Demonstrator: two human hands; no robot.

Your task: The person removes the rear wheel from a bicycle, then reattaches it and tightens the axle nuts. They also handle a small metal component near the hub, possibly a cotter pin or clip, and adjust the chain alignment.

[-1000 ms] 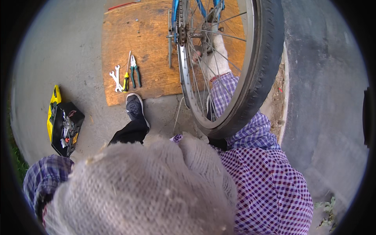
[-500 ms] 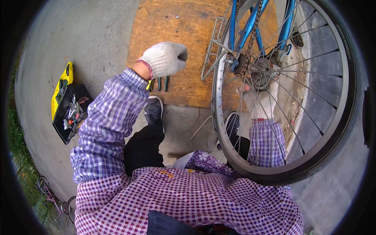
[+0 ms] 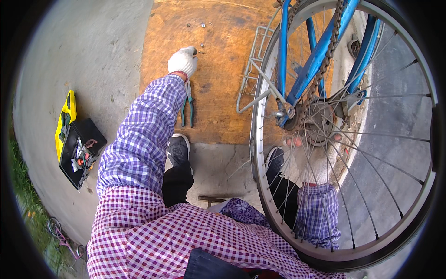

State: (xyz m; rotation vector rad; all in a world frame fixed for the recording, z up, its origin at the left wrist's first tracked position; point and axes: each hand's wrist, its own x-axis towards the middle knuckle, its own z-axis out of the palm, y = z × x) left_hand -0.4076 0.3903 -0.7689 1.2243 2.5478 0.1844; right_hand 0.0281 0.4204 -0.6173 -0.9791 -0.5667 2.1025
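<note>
My left hand (image 3: pixel 182 61), in a white knit glove, reaches over the wooden board (image 3: pixel 218 100). Its fingertips are pinched at a small brass-coloured bolt (image 3: pixel 200 52), right by several other small metal parts (image 3: pixel 203 25). Green-handled pliers (image 3: pixel 190 111) lie below that wrist, their upper end partly covered. On the right, a bicycle wheel (image 3: pixel 267 186) stands in a blue frame (image 3: pixel 304 76). My right hand (image 3: pixel 313 160), gloved with bare fingertips, is behind the spokes. Its fingers grip both sides of the round hub drum (image 3: pixel 320 123); the palm is mostly hidden.
A black and yellow toolbox (image 3: pixel 76 144) lies open on the concrete at left with tools inside. A grey wire rack (image 3: pixel 253 69) is beside the wheel. The chain (image 3: pixel 332 44) hangs along the frame. A pink bicycle (image 3: pixel 62 237) is at lower left.
My left hand has moved away from me to the small parts, uncovering more of the pliers. My right hand stays at the hub. The view has shifted, so the wheel looks larger and lower.
</note>
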